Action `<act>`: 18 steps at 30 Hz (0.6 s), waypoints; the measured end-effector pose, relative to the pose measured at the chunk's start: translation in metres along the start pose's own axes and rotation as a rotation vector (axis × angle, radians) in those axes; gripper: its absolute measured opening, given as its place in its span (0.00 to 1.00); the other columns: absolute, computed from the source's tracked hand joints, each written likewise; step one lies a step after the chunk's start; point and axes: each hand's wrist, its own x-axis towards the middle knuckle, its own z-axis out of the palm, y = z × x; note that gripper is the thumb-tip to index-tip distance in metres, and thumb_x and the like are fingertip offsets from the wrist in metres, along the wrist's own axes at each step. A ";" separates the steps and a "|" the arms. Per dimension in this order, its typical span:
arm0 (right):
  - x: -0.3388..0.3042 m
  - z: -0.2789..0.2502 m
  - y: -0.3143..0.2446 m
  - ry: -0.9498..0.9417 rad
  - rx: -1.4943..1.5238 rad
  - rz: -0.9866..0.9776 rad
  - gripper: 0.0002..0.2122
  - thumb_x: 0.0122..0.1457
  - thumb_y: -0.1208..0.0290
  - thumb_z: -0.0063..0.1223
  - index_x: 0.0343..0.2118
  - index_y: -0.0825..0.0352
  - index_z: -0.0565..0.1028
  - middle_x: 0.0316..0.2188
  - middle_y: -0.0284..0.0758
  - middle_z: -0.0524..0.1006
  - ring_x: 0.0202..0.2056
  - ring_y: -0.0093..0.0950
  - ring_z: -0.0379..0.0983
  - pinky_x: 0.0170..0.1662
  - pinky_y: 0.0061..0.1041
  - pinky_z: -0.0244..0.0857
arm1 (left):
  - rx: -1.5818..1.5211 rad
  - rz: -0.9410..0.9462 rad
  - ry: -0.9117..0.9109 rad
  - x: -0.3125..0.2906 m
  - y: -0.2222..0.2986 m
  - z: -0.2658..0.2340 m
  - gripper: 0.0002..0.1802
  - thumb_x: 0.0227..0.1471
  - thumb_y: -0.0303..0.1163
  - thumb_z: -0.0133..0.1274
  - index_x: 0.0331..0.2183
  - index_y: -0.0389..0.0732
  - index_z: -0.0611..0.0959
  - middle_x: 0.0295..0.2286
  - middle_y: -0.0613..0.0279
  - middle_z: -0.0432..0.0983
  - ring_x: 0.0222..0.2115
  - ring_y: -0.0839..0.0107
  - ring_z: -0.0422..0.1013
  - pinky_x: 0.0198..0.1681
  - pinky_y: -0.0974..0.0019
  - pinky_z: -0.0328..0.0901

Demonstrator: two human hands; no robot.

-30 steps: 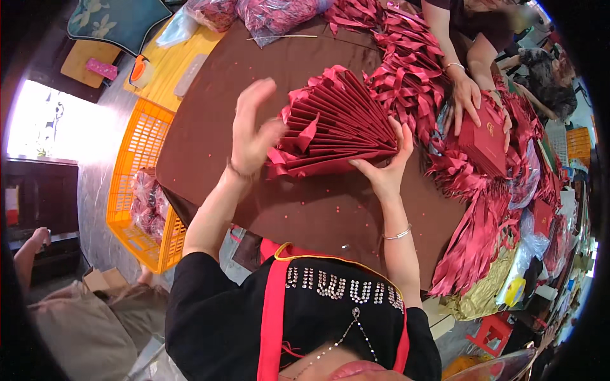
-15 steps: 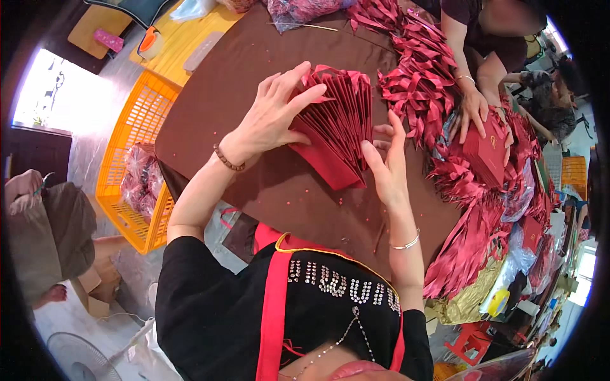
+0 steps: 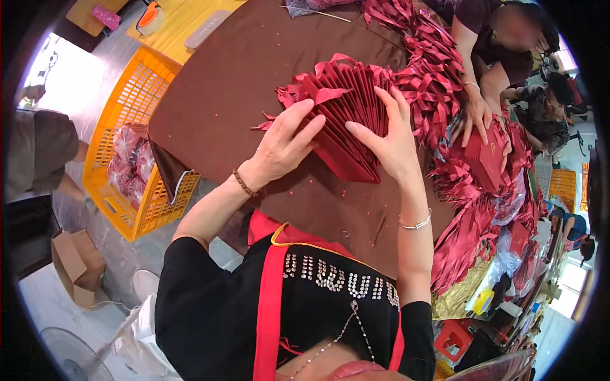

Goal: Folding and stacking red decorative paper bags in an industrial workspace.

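A fanned-out stack of dark red folded cards with ribbons stands over the brown-covered table in front of me. Along its left side my left hand presses with bent fingers, the thumb hidden. My right hand grips the right side, thumb on the near edges and fingers over the upper part. Loose red ribbon ends stick out at the top and left of the stack. Whether each piece is a card or a small flat bag, I cannot tell.
A long heap of red ribboned pieces lines the table's right side. There, a co-worker's hand rests by another red stack. An orange crate with plastic-wrapped bundles stands left of the brown tablecloth. A cardboard box sits lower left.
The stack has spread wider and its ribbons show more on the left. My left hand has slid lower along its side; my right hand has moved up onto the cards' edges.
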 end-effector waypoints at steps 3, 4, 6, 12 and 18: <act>-0.001 0.000 0.000 0.013 0.013 0.001 0.33 0.44 0.57 0.61 0.52 0.67 0.63 0.57 0.46 0.53 0.58 0.39 0.51 0.58 0.32 0.47 | -0.119 -0.079 0.050 -0.010 -0.001 -0.005 0.33 0.33 0.22 0.61 0.46 0.35 0.71 0.46 0.48 0.65 0.46 0.55 0.65 0.47 0.59 0.65; -0.001 -0.001 0.001 0.012 0.013 -0.002 0.33 0.44 0.57 0.61 0.52 0.67 0.63 0.57 0.46 0.53 0.58 0.39 0.51 0.58 0.32 0.47 | -0.165 -0.107 0.078 -0.012 0.000 -0.006 0.32 0.34 0.22 0.61 0.46 0.33 0.71 0.43 0.49 0.67 0.45 0.56 0.66 0.46 0.59 0.65; -0.002 -0.001 0.003 0.020 0.068 0.032 0.32 0.44 0.57 0.60 0.52 0.67 0.64 0.56 0.46 0.54 0.57 0.38 0.52 0.58 0.32 0.48 | -0.165 -0.120 0.082 -0.014 0.001 -0.010 0.31 0.34 0.24 0.62 0.45 0.35 0.71 0.43 0.51 0.67 0.44 0.57 0.66 0.45 0.59 0.65; -0.001 0.000 0.010 0.055 0.064 0.023 0.31 0.46 0.59 0.60 0.52 0.66 0.64 0.55 0.46 0.57 0.57 0.37 0.53 0.58 0.31 0.49 | 0.047 0.102 -0.063 0.003 0.005 -0.024 0.20 0.34 0.30 0.61 0.35 0.43 0.75 0.44 0.60 0.69 0.42 0.63 0.67 0.43 0.61 0.61; 0.001 0.000 0.012 0.009 0.139 0.022 0.31 0.46 0.59 0.60 0.52 0.66 0.64 0.55 0.46 0.57 0.59 0.37 0.50 0.59 0.31 0.46 | -0.092 0.288 -0.248 0.041 0.002 -0.016 0.04 0.44 0.29 0.50 0.26 0.42 0.73 0.43 0.60 0.70 0.44 0.64 0.66 0.46 0.59 0.60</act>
